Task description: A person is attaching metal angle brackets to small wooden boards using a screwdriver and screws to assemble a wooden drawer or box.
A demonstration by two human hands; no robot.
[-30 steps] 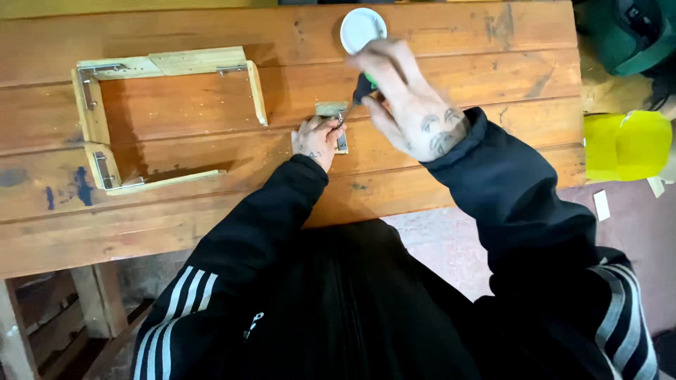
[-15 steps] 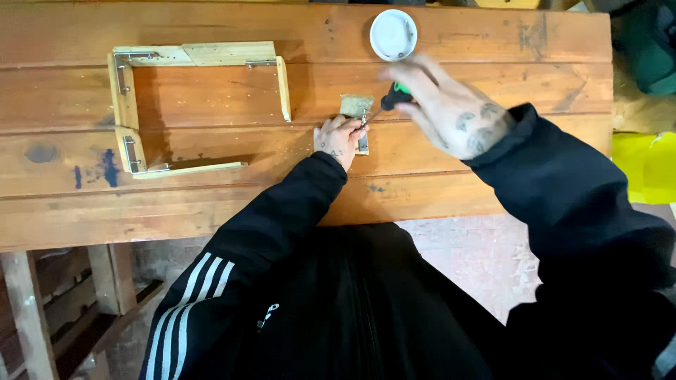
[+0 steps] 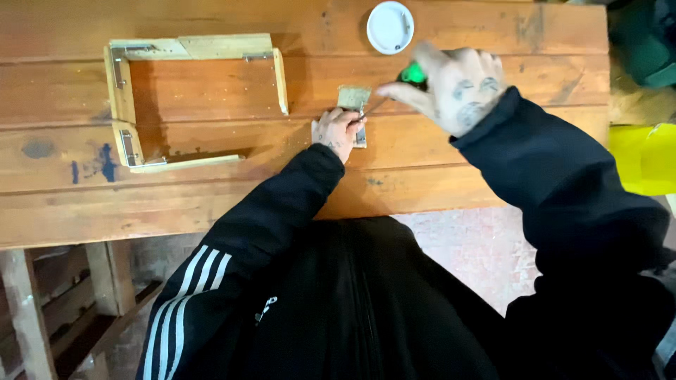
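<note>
A small block of pale wood (image 3: 352, 98) with a metal hinge plate (image 3: 360, 134) at its near end lies flat on the wooden counter (image 3: 211, 204), just right of an open wooden frame. It looks light and stiff, so it would likely slide or twist under any push unless pinned; the flat top face near the plate seems the sensible place to press it down, and the thin side edges are where it could be pinched to lift. The plate appears hard and small, easy to lose a grip on.

The left hand (image 3: 336, 131) rests on the near part of the block, its fingers curled down against it and pressing it to the counter. The right hand (image 3: 456, 88) is clenched around a green-handled screwdriver (image 3: 412, 74), whose thin shaft slants down to the plate beside the left hand.

Farther out, the frame (image 3: 123, 105), made of light strips joined by metal brackets at its corners, sits on the counter well to the left. A round white lid (image 3: 390, 27) lies near the far edge, above the right hand. A yellow object (image 3: 644, 158) shows beyond the counter's right end.
</note>
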